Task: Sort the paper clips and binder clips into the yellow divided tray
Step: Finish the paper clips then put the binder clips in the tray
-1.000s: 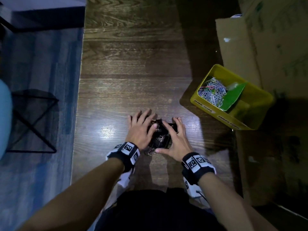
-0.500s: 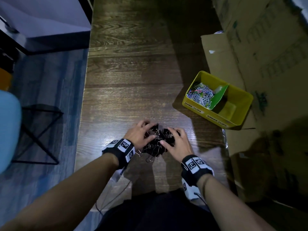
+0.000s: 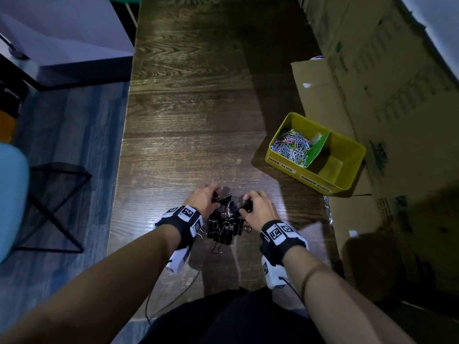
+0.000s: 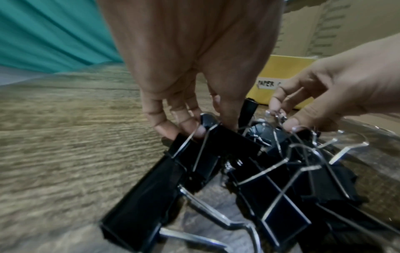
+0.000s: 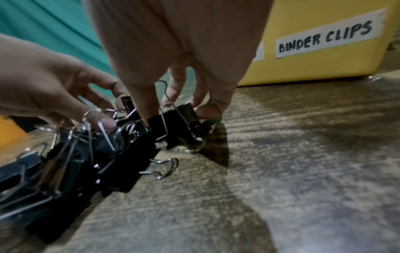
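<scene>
A heap of black binder clips (image 3: 224, 227) lies on the wooden table between my hands. My left hand (image 3: 215, 195) curls over the heap's far left and pinches a binder clip (image 4: 218, 143) between fingers and thumb. My right hand (image 3: 246, 202) grips another binder clip (image 5: 179, 119) at the heap's far right. The yellow divided tray (image 3: 308, 176) stands to the right. Its left compartment holds coloured paper clips (image 3: 291, 146). A green divider (image 3: 319, 148) separates them from the right compartment (image 3: 332, 165), labelled BINDER CLIPS (image 5: 324, 38), where I see no clips.
Cardboard boxes (image 3: 372, 70) stand along the table's right side behind and beside the tray. The table's left edge (image 3: 121, 157) drops to a blue floor with a black stool frame (image 3: 54, 207). Bare wood stretches beyond the hands.
Both hands went from lying flat around the heap to curling their fingers onto clips at its far side. The head view has shifted, so the tray appears further right.
</scene>
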